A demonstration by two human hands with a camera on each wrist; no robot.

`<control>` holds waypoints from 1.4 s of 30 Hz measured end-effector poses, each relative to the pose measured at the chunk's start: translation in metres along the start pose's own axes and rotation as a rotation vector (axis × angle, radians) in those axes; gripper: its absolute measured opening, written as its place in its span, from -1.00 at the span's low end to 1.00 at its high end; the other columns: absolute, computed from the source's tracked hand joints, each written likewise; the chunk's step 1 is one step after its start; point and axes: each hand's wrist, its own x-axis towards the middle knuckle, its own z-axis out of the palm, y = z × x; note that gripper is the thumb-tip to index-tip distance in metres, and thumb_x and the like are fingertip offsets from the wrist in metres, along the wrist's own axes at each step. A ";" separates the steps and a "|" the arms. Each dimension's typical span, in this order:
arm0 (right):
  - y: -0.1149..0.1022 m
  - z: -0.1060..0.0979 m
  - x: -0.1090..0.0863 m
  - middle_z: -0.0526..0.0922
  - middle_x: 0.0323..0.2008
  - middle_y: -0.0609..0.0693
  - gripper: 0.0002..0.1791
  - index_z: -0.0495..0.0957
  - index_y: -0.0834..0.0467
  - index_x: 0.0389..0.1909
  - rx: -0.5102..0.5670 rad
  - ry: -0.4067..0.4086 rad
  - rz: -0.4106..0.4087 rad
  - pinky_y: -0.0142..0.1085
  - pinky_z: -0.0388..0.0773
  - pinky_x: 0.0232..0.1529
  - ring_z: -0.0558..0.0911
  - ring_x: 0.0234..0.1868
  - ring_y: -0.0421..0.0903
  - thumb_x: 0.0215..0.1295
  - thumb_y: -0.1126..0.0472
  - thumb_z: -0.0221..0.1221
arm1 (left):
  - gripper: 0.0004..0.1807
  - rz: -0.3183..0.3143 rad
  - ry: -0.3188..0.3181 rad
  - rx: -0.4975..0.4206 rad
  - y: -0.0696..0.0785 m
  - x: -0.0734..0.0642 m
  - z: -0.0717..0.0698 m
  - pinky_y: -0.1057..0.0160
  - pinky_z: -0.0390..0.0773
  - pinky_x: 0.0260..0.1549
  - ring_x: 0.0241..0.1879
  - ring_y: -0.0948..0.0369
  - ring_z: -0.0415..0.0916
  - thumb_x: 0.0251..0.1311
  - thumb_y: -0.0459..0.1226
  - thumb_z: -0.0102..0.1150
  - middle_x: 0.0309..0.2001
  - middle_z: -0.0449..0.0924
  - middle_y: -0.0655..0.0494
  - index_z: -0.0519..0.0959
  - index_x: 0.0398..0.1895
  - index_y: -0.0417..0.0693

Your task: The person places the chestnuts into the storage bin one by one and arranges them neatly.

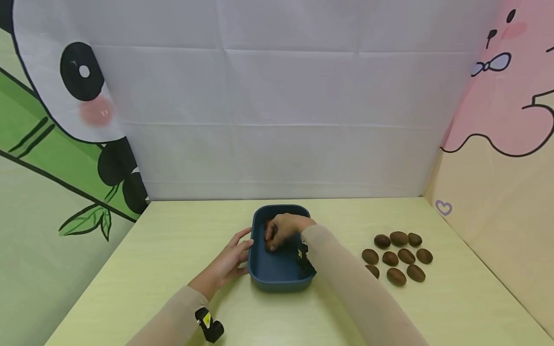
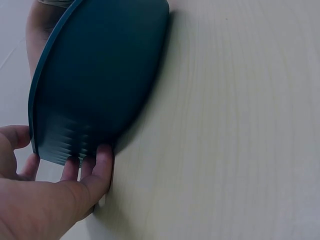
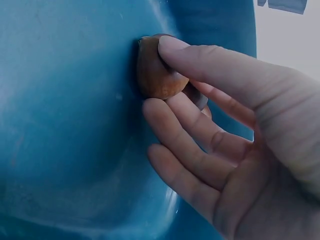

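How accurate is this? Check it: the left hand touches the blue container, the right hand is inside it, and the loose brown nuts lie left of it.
Wrong side: the head view shows the loose brown nuts right of the blue container. The left hand touches it, and the right hand is inside.

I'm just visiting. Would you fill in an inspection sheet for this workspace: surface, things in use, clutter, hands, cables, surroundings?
Surface: pale table, faint wood grain.
Things in use: blue box; brown nuts grouped on the table to its right.
Clutter: nothing seen.
Hands: left hand touches the box's left side; right hand is inside it, holding at least one nut; small black devices on both wrists.
Cables: nothing seen.
Surroundings: white backdrop, cartoon side walls.
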 end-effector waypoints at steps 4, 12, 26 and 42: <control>0.002 -0.001 0.001 0.66 -0.29 -0.14 -0.76 0.69 -0.05 -0.18 0.028 -0.002 -0.012 -0.28 0.51 -0.15 0.58 -0.26 -0.17 0.14 0.17 0.47 | -0.33 0.003 -0.003 -0.003 0.000 0.000 -0.001 -0.08 0.50 0.04 0.27 -0.06 0.44 0.54 -0.07 -0.07 0.37 0.34 -0.28 -0.06 0.59 0.20; 0.003 -0.004 0.000 0.66 -0.27 -0.13 -0.73 0.68 -0.01 -0.11 0.046 -0.023 -0.036 -0.28 0.50 -0.11 0.59 -0.23 -0.18 0.16 0.21 0.45 | -0.32 0.001 -0.007 -0.006 0.000 0.000 -0.001 -0.07 0.50 0.04 0.27 -0.07 0.44 0.54 -0.07 -0.07 0.37 0.35 -0.28 -0.07 0.59 0.20; -0.010 -0.023 -0.014 0.68 -0.09 -0.06 -0.59 0.68 0.02 0.01 -0.018 -0.036 -0.071 -0.21 0.50 -0.01 0.60 -0.15 -0.19 0.13 0.04 0.47 | -0.36 0.000 0.008 -0.012 0.001 -0.001 0.000 -0.07 0.50 0.04 0.27 -0.07 0.44 0.55 -0.10 -0.10 0.36 0.37 -0.27 -0.04 0.59 0.20; 0.006 -0.051 -0.055 0.65 -0.03 0.03 -0.60 0.61 0.00 0.08 -0.052 -0.008 -0.123 -0.21 0.52 0.02 0.59 -0.06 -0.19 0.22 0.15 0.42 | -0.34 0.008 0.007 -0.016 0.000 -0.001 -0.001 -0.05 0.52 0.00 0.22 -0.06 0.48 0.55 -0.10 -0.07 0.38 0.30 -0.30 -0.04 0.59 0.20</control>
